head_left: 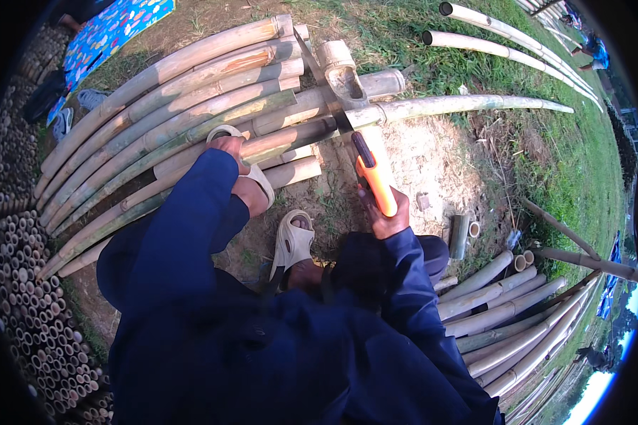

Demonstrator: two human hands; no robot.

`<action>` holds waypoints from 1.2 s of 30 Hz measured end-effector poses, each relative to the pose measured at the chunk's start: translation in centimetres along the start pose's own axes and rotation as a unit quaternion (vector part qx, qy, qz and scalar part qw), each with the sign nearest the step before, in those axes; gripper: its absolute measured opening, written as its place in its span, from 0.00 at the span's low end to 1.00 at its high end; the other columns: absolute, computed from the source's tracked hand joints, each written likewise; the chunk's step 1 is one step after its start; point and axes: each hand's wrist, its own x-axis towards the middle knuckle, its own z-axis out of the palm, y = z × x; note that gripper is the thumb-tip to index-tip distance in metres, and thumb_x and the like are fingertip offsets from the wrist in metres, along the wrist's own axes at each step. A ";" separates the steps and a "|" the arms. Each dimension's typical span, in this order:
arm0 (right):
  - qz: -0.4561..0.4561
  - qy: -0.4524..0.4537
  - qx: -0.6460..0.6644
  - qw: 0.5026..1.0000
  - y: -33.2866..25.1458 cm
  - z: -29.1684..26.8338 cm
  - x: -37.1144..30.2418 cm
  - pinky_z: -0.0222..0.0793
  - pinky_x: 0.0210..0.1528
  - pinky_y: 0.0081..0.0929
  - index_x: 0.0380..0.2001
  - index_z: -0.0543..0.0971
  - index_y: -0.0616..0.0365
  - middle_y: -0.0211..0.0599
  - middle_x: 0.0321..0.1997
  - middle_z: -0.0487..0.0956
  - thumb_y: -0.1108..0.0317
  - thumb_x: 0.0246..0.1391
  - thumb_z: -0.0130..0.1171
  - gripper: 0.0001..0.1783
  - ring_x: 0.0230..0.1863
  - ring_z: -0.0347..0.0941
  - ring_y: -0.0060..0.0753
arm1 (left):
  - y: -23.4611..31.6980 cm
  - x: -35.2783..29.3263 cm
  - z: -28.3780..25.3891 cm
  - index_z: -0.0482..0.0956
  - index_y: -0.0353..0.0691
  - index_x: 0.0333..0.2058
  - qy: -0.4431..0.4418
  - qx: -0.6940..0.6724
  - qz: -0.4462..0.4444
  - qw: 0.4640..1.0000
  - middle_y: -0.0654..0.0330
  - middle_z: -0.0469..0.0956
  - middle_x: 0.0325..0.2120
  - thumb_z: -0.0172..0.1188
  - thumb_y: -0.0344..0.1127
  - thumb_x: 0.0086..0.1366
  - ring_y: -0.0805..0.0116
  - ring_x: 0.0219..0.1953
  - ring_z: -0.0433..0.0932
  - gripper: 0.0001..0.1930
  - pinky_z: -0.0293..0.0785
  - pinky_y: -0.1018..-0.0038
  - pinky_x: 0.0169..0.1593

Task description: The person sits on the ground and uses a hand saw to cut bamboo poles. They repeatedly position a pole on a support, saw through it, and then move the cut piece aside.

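Right hand [391, 216]: fingers wrapped around the orange handle of a saw [379, 185]; blade slants up and left, by the end of a dark pole [290, 140] — contact unclear from this angle. Left hand [228, 147] rests on the pole, near a sandalled foot [253, 195]; cannot tell whether its fingers grip. More poles [170, 67] lie alongside.

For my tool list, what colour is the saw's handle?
The handle is mostly bright orange, best seen in head view.

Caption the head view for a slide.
Right hand grips orange-handled metal handsaw; left hand on round brown bamboo pole.
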 end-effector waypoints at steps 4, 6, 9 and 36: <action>0.031 0.006 -0.020 0.999 1.3 -0.3 -0.2 0.72 0.40 0.16 0.46 0.84 0.65 0.31 0.36 0.84 0.71 0.61 0.68 0.12 0.37 0.77 0.18 | -1.0 0.5 0.1 0.81 0.46 0.54 0.022 -0.029 0.025 0.999 0.49 0.82 0.50 0.76 0.61 0.45 0.49 0.56 0.79 0.39 0.74 0.56 0.60; -0.039 0.033 0.073 0.996 3.6 0.3 -0.3 0.73 0.44 0.20 0.48 0.83 0.67 0.32 0.37 0.84 0.69 0.61 0.69 0.15 0.40 0.78 0.20 | -1.1 0.7 0.0 0.81 0.46 0.54 0.056 -0.106 0.040 0.992 0.50 0.82 0.52 0.73 0.67 0.49 0.50 0.59 0.78 0.40 0.71 0.56 0.63; 0.011 -0.003 -0.016 1.000 0.4 0.5 -0.8 0.73 0.46 0.22 0.49 0.82 0.68 0.32 0.39 0.83 0.67 0.61 0.70 0.18 0.40 0.77 0.22 | -3.5 1.9 2.0 0.81 0.41 0.56 0.132 -0.109 -0.029 0.985 0.46 0.79 0.55 0.67 0.66 0.58 0.46 0.60 0.75 0.38 0.69 0.56 0.64; -0.072 -0.002 -0.046 0.996 0.2 -1.2 -1.2 0.73 0.35 0.25 0.43 0.82 0.67 0.32 0.29 0.82 0.71 0.59 0.67 0.12 0.29 0.75 0.22 | 11.5 1.9 2.6 0.71 0.45 0.54 0.201 0.025 0.100 0.974 0.57 0.71 0.49 0.76 0.32 0.47 0.56 0.57 0.74 0.34 0.75 0.61 0.57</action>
